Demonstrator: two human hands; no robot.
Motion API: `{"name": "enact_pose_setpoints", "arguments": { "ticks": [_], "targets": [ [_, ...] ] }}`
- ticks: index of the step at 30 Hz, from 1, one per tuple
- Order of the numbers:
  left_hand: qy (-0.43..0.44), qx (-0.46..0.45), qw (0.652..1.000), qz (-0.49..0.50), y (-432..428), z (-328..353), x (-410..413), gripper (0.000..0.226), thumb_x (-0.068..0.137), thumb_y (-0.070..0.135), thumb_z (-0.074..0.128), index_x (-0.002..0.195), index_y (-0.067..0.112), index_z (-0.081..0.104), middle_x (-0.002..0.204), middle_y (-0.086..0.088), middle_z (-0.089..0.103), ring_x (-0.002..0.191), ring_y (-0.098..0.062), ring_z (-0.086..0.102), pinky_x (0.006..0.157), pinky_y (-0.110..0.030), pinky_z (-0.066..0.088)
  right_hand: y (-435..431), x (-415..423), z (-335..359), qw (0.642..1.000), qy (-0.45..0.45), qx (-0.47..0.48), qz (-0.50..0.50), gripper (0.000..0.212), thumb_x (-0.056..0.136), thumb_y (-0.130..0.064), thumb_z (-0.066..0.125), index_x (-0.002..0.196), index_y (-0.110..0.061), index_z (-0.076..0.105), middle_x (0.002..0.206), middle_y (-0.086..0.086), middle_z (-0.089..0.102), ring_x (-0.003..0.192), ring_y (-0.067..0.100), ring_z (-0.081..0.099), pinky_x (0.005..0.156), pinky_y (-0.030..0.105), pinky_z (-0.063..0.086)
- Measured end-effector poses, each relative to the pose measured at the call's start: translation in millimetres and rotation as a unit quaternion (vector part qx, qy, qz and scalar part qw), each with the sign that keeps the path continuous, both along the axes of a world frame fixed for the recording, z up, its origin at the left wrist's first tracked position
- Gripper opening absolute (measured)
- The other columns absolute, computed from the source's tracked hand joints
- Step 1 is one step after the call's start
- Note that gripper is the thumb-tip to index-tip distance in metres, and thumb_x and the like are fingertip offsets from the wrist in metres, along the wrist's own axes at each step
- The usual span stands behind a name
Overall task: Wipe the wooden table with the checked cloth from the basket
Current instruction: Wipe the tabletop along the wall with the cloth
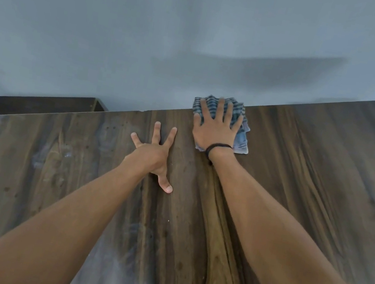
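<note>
Two hands rest on the wooden counter (pixel 299 186). The right hand (pixel 216 129) presses flat on the checked cloth (pixel 242 140), its fingers (pixel 220 110) straight and spread, clasping nothing. The cloth lies at the counter's far edge, against the grey wall (pixel 152 23). The left hand (pixel 151 158) is just beside it, splayed on the wood. The counter runs on rightward to a rounded corner.

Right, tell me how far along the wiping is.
Done: the cloth is out and on the table. In hand: the right hand presses it flat at the far edge; the left hand braces, fingers spread. Left: pale smears show at the near left, so that side looks unwiped.
</note>
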State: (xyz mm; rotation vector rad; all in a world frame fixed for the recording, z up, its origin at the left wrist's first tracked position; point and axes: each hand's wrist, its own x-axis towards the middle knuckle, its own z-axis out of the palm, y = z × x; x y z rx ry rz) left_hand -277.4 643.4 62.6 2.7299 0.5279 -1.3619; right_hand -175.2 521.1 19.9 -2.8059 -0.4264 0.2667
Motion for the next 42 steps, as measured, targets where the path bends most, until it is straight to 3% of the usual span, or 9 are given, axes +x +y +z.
{"name": "enact_pose_setpoints", "arguments": {
  "ticks": [3, 6, 14, 18, 21, 27, 35, 40, 42],
  "targets": [
    [-0.005, -0.012, 1.0, 0.005, 2.6, -3.6, 1.6, 0.168, 0.042, 0.061, 0.093, 0.122, 0.042, -0.054, 0.127, -0.003, -0.064, 0.146, -0.049, -0.019, 0.114, -0.074, 0.007, -13.4, -32.6, -12.0, 0.997, -0.041, 0.001, 0.058, 0.058, 0.102, -0.059, 0.017, 0.158, -0.045, 0.011, 0.169, 0.0, -0.002, 0.155, 0.024, -0.005, 0.12, 0.057, -0.011],
    [-0.012, -0.018, 1.0, 0.021, 6.1, -7.6, 0.1, 0.17, 0.039, 0.06, 0.094, 0.122, 0.046, -0.054, 0.123, 0.002, -0.065, 0.146, -0.051, -0.019, 0.113, -0.074, 0.01, -22.4, -18.9, -9.6, 1.0, -0.025, 0.004, 0.01, 0.057, 0.102, -0.058, 0.017, 0.157, -0.046, 0.01, 0.169, 0.001, -0.001, 0.155, 0.025, -0.005, 0.12, 0.058, -0.011],
    [-0.047, -0.005, 0.999, 0.002, 25.9, 7.1, -3.8, 0.157, 0.061, 0.061, 0.087, 0.147, 0.017, -0.036, 0.154, -0.011, -0.042, 0.151, -0.038, -0.015, 0.118, -0.065, -0.004, -38.3, -54.8, -5.7, 0.999, -0.032, 0.001, 0.022, 0.057, 0.102, -0.06, 0.017, 0.157, -0.047, 0.012, 0.169, -0.001, 0.001, 0.155, 0.023, -0.005, 0.121, 0.058, -0.01],
    [-0.033, -0.004, 0.999, 0.028, 48.2, 3.7, -5.1, 0.158, 0.059, 0.061, 0.087, 0.145, 0.022, -0.04, 0.151, -0.014, -0.046, 0.148, -0.047, -0.013, 0.118, -0.065, -0.002, 4.7, -29.0, -3.1, 1.0, -0.009, -0.011, 0.008, 0.059, 0.102, -0.058, 0.017, 0.158, -0.044, 0.007, 0.169, 0.003, -0.004, 0.154, 0.027, -0.009, 0.119, 0.061, -0.01],
    [-0.036, -0.008, 0.999, 0.014, 46.5, 3.1, -4.5, 0.158, 0.06, 0.059, 0.088, 0.145, 0.02, -0.04, 0.15, -0.016, -0.047, 0.149, -0.044, -0.012, 0.117, -0.066, -0.005, -8.2, -66.3, -13.6, 0.997, -0.048, 0.003, 0.066, 0.059, 0.102, -0.06, 0.019, 0.158, -0.044, 0.014, 0.169, -0.001, 0.002, 0.155, 0.023, -0.004, 0.121, 0.057, -0.009],
    [-0.06, -0.013, 0.998, 0.007, 46.1, 5.2, -9.2, 0.157, 0.06, 0.058, 0.088, 0.148, 0.018, -0.036, 0.153, -0.018, -0.042, 0.152, -0.039, -0.004, 0.117, -0.066, -0.005, 18.8, -45.8, -1.7, 0.999, -0.016, -0.003, 0.029, 0.059, 0.102, -0.058, 0.02, 0.158, -0.044, 0.009, 0.169, 0.002, -0.001, 0.155, 0.025, -0.007, 0.119, 0.06, -0.009],
    [-0.076, -0.011, 0.997, 0.014, 46.5, 5.2, -10.8, 0.157, 0.059, 0.057, 0.088, 0.15, 0.02, -0.033, 0.155, -0.016, -0.04, 0.152, -0.041, 0.005, 0.117, -0.065, -0.005, -17.9, -68.5, -2.3, 1.0, -0.003, -0.012, -0.011, 0.058, 0.102, -0.058, 0.015, 0.158, -0.044, 0.006, 0.169, 0.0, 0.0, 0.155, 0.025, -0.006, 0.12, 0.06, -0.006],
    [-0.086, -0.009, 0.996, 0.014, 48.5, 4.4, -10.4, 0.157, 0.057, 0.06, 0.088, 0.151, 0.022, -0.032, 0.156, -0.014, -0.039, 0.15, -0.047, 0.007, 0.117, -0.065, -0.005, -61.4, -163.9, -9.4, 0.996, -0.054, -0.024, 0.066, 0.057, 0.103, -0.06, 0.017, 0.157, -0.046, 0.009, 0.168, -0.004, 0.001, 0.155, 0.02, -0.003, 0.121, 0.059, 0.0],
    [-0.093, -0.009, 0.995, 0.017, 47.0, 5.1, -12.1, 0.157, 0.056, 0.06, 0.088, 0.152, 0.022, -0.031, 0.157, -0.014, -0.038, 0.149, -0.047, 0.008, 0.117, -0.065, -0.005, -72.0, -151.4, -9.9, 0.999, -0.034, -0.019, 0.014, 0.057, 0.103, -0.059, 0.018, 0.157, -0.046, 0.009, 0.169, -0.003, 0.002, 0.155, 0.021, -0.003, 0.122, 0.059, -0.002]
  ]
}}
